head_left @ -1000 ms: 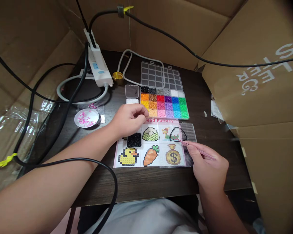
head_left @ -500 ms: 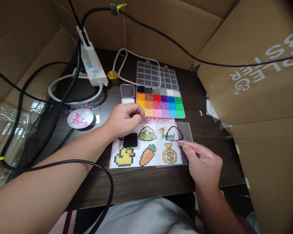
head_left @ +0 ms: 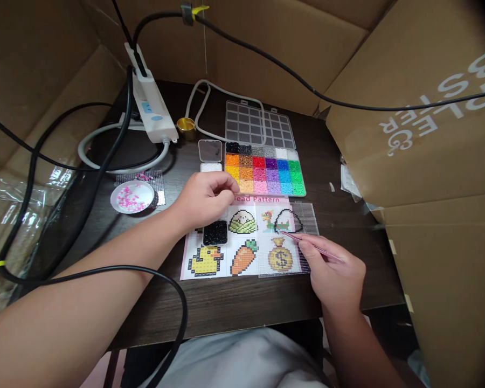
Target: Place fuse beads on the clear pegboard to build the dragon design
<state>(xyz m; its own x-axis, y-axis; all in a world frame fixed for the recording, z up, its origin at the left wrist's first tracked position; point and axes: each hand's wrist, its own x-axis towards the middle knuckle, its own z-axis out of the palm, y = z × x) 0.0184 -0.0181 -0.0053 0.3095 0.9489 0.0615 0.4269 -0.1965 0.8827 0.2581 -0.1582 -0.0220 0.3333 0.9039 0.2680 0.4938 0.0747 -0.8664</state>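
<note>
Pink tweezers [head_left: 325,252] are pinched in my right hand [head_left: 336,272], their tips at the lower edge of a black bead outline [head_left: 275,221] on a clear pegboard [head_left: 310,215]. The board overlaps a bead pattern sheet [head_left: 210,274] showing a carrot, a money bag and a yellow figure. My left hand [head_left: 208,198], fingers curled, rests at the lower left edge of the multicolour bead box [head_left: 305,175]; what its fingertips hold, if anything, is hidden. Just below that hand sits a small case of black beads [head_left: 215,233].
A white dish [head_left: 132,197] of pink and white beads stands at the left on a small pegboard [head_left: 159,186]. Behind are a gold cup [head_left: 186,127] and a power strip [head_left: 157,121]. Black cables [head_left: 181,302] cross over my left forearm. Cardboard walls [head_left: 440,215] surround the table.
My right hand and the tweezers have shifted slightly left. My left hand keeps its place at the bead box.
</note>
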